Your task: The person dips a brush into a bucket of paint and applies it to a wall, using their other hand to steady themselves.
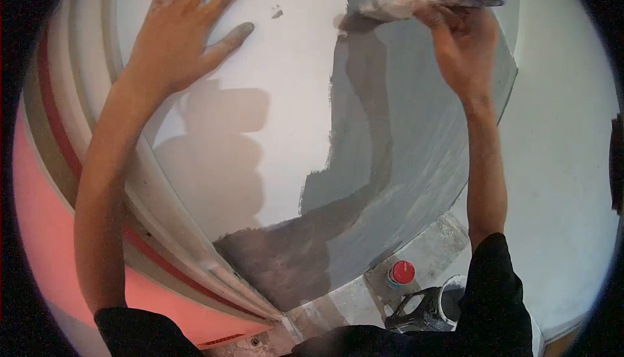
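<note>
My right hand (458, 38) grips a paintbrush (387, 7) with a stained, patterned handle. The brush's dark bristles touch the panel where grey paint (416, 116) meets the white surface (299, 90). That border is ragged and runs down from the top, with the grey spreading along the right side and bottom. My left hand (185, 25) lies flat on the white part with its fingers spread, holding nothing. Grey smudges mark its fingertips, and a small grey spot (277, 12) shows on the white to its right.
A red-capped container (401, 272) stands on the stained ledge (422, 250) at the bottom. Beside it is a dark-handled paint container (452, 298), partly hidden by my sleeve. Curved moulding with a red stripe (58, 110) borders the panel's left side. A pale wall (559, 162) rises at right.
</note>
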A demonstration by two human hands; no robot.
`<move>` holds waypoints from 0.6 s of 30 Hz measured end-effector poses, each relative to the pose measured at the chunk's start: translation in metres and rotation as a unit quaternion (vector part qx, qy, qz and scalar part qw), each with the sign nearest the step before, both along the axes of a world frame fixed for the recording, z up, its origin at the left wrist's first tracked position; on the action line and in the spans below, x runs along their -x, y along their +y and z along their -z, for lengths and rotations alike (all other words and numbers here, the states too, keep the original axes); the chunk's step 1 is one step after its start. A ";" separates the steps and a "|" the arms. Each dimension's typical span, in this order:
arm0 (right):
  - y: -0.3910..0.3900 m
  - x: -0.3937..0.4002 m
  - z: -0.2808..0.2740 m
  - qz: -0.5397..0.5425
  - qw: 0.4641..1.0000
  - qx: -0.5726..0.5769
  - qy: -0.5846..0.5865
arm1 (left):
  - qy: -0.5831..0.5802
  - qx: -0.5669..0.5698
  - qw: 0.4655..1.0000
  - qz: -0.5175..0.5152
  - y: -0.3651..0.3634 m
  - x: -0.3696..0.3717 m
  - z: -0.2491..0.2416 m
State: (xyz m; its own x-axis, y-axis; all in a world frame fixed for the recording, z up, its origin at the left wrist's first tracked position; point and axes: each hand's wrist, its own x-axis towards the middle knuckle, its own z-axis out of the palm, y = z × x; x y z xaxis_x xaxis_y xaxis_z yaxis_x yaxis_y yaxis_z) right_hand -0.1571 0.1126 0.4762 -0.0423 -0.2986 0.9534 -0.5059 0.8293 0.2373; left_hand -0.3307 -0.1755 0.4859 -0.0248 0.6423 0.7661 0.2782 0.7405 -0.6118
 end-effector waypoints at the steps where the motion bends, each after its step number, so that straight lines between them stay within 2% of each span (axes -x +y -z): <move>1: -0.008 -0.011 0.000 0.033 0.999 0.010 0.001 | 0.013 -0.007 1.000 -0.011 0.002 -0.002 0.002; 2: -0.014 -0.019 0.005 0.065 0.998 0.018 0.002 | 0.026 -0.015 0.999 -0.022 0.004 -0.003 0.003; 5: -0.007 -0.029 0.051 -0.031 0.996 0.041 -0.068 | 0.007 -0.018 0.999 -0.033 0.005 -0.009 0.006; 7: -0.017 -0.040 0.088 0.026 0.983 0.084 -0.162 | 0.031 -0.012 0.999 -0.015 0.002 -0.002 0.005; 9: -0.014 -0.036 0.119 0.024 0.959 0.141 -0.247 | 0.044 -0.009 0.999 -0.004 0.002 0.002 0.005; 11: -0.010 -0.026 0.136 0.018 0.952 0.140 -0.273 | 0.048 -0.009 0.999 0.000 0.003 0.001 0.005; 15: -0.002 -0.014 0.131 0.024 0.951 0.119 -0.283 | 0.040 -0.018 0.999 -0.013 0.004 -0.001 0.007; 18: -0.001 -0.005 0.099 -0.005 0.973 0.128 -0.192 | 0.032 -0.020 0.999 -0.014 0.003 -0.005 0.006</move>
State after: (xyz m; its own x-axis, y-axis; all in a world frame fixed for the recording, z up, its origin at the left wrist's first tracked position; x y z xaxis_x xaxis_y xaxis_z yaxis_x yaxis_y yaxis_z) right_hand -0.1516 0.1119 0.3771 -0.4075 -0.0556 0.9115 -0.5253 0.8307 -0.1842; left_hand -0.3255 -0.1723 0.4795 0.0064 0.6101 0.7923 0.2182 0.7724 -0.5965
